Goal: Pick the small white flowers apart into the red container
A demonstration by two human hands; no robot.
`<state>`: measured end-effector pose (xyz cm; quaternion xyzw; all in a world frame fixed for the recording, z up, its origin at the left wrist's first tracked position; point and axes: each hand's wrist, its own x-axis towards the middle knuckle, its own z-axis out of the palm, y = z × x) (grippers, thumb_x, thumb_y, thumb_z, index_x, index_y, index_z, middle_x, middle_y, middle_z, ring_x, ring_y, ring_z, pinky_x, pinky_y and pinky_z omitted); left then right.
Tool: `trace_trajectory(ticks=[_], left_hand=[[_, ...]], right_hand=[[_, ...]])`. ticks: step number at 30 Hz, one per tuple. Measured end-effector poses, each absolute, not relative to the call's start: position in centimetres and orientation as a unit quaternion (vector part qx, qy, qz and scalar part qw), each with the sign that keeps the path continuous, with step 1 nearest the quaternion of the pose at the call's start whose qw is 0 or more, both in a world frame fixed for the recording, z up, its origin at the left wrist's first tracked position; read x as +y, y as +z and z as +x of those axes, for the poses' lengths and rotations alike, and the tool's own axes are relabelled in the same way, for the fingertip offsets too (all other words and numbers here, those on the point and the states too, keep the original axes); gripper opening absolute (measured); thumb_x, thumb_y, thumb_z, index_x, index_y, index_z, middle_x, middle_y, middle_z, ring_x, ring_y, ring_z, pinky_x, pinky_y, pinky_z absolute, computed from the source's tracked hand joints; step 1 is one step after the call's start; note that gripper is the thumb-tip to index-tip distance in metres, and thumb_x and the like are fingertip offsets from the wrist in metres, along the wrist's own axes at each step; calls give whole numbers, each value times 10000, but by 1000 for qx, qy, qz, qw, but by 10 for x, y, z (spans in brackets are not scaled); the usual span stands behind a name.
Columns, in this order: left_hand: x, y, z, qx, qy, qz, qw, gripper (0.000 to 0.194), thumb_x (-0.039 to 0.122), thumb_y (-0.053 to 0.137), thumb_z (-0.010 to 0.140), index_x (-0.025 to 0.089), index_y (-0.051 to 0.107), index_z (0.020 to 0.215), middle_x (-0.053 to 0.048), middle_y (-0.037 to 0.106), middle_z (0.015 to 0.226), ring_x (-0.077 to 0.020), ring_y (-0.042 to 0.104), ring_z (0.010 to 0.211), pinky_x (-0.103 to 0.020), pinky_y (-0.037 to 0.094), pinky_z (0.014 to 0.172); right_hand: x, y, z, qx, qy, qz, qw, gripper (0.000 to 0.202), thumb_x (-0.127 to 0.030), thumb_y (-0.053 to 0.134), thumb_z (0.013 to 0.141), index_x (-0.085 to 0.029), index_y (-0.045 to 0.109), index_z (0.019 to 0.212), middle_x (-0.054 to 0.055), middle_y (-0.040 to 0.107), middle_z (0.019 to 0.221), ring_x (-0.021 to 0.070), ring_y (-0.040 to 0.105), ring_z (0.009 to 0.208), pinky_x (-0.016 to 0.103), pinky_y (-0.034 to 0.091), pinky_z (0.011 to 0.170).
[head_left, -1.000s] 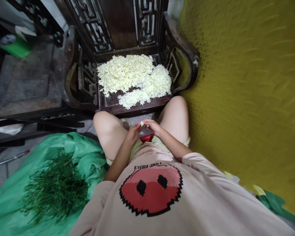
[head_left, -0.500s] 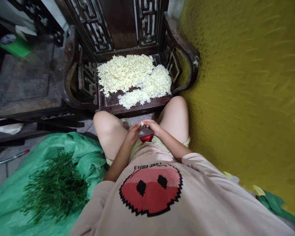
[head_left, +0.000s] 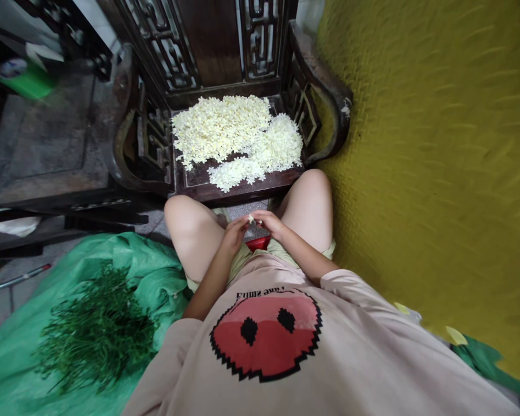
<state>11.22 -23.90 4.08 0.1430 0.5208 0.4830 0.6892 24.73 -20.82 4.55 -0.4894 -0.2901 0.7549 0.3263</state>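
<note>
Between my thighs, my left hand [head_left: 236,229] and my right hand [head_left: 268,223] meet at the fingertips. A small white flower [head_left: 251,219] is pinched there, with the fingers of both hands closed about it. Another pale bit shows by the fingers of my right hand, too small to name. Beyond my knees, many white and cream flowers [head_left: 225,127] lie heaped on the seat of a dark wooden chair [head_left: 238,193]. Part of a red thing [head_left: 259,244], perhaps a container's rim, shows below my hands; my lap hides the rest of it.
Left of me, a bunch of thin green stems [head_left: 99,335] rests on a green plastic sheet [head_left: 156,260]. A dark wooden table [head_left: 47,133] at the upper left holds a green roll [head_left: 26,78]. A yellow textured surface [head_left: 437,173] rises along my right side.
</note>
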Motion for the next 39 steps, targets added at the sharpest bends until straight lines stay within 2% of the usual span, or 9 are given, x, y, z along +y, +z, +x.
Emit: trace_trajectory(ticks=[8,13,18,25,39], left_hand=[[-239,40,113,523,492,140,682,200,249,763,558,151,682,712,-14,650,674,-100,550,615,-261,433,672],[-241,46,117,539,505,213,639,272,306,788,507,166,694,721,-19,674,715,-128,586,683,-270,451,707],[-246,53,120,558,523,300,570,266,309,775,545,170,703,760,-41,690,784,-154,606,775,-295,448,780],[-246,52,120,563,521,308,563,263,315,770,553,171,716,766,-47,701,805,-168,615,800,-322,455,814],[-245,44,117,596,530,342,497,215,348,688,654,163,687,762,-34,682,762,-148,598,738,-288,458,753]], right_hand=[[-208,45,247,-288,755,-493,323,137,-270,676,633,-158,656,709,-25,556,591,69,402,521,205,271,486],[-208,45,247,-285,752,-499,324,133,-262,675,638,-153,645,707,-35,508,546,68,391,498,210,264,475],[-208,43,247,-273,749,-506,331,123,-250,660,626,-148,651,693,-36,486,524,74,383,502,215,256,475],[-207,42,248,-273,747,-507,333,175,-269,679,599,-137,657,712,-31,501,548,70,392,524,210,262,489],[-207,43,247,-278,764,-483,326,258,-332,721,581,-134,665,738,-30,498,557,73,384,528,227,247,497]])
